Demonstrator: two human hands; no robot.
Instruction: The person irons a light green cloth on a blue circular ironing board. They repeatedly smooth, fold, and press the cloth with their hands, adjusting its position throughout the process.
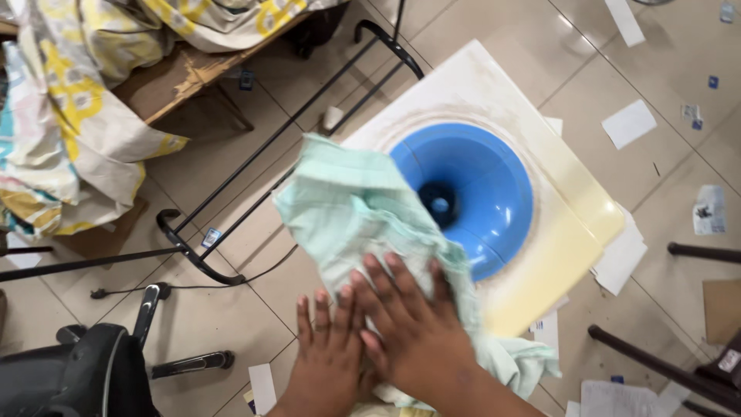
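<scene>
While pressing pale green cloth [363, 208], right hand [413, 324] and left hand [328, 347] lie flat, fingers spread.

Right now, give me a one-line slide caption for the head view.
Both hands, left hand and right hand, press a pale green cloth onto a cream dispenser top beside its blue funnel.

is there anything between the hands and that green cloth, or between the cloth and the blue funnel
Nothing visible. The left hand and right hand both press flat on the pale green cloth, and the cloth already overlaps the left edge of the blue funnel on the cream dispenser top.
</scene>
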